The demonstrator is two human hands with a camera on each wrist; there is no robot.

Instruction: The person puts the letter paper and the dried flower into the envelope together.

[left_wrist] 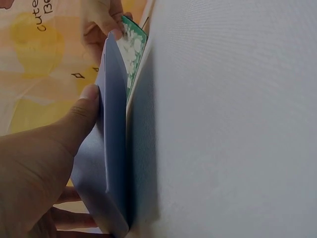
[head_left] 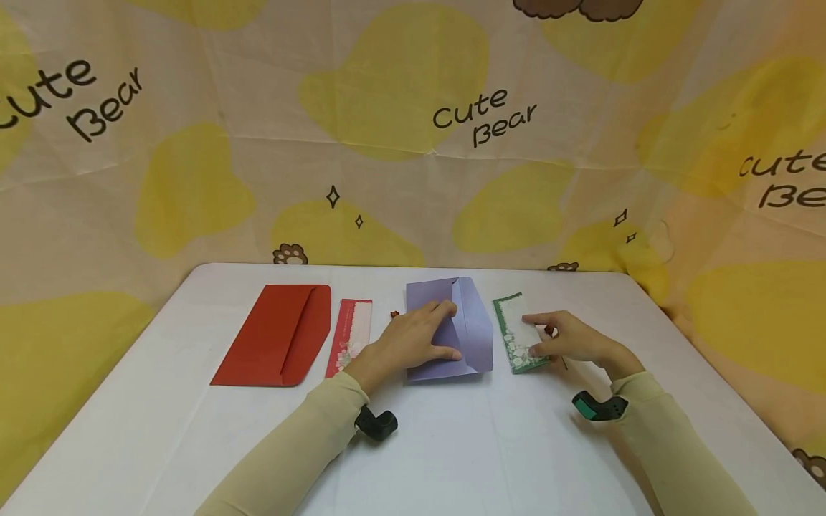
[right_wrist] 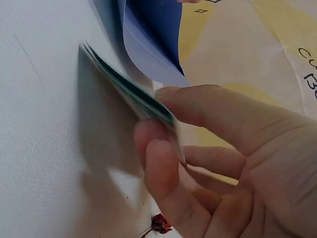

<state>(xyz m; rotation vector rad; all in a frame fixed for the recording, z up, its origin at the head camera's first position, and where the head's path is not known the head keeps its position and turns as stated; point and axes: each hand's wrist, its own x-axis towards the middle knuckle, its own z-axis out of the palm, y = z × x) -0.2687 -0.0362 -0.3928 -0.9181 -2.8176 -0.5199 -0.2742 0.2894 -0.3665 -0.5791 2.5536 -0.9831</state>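
Note:
My left hand (head_left: pixel 409 333) rests on a lavender envelope (head_left: pixel 477 333), its thumb and fingers spread over the upper face. The flap side faces right, lifted from the table, and in the right wrist view the envelope's mouth (right_wrist: pixel 153 29) gapes. My right hand (head_left: pixel 571 337) pinches a green-bordered floral card (head_left: pixel 516 333) between thumb and fingers at its right side. In the right wrist view the card (right_wrist: pixel 124 87) is tilted up off the table, and its edge shows more than one layer. The card's far end in the left wrist view is partly hidden by the envelope (left_wrist: pixel 114 124).
On the left lies a red envelope (head_left: pixel 271 337), beside a pink floral card (head_left: pixel 351 333) partly covered by my left arm. A small dried red flower (right_wrist: pixel 159 223) lies under my right hand; another red bit (head_left: pixel 395 314) is by the lavender envelope. Patterned cloth (head_left: pixel 387 143) hangs behind the white table (head_left: pixel 452 459).

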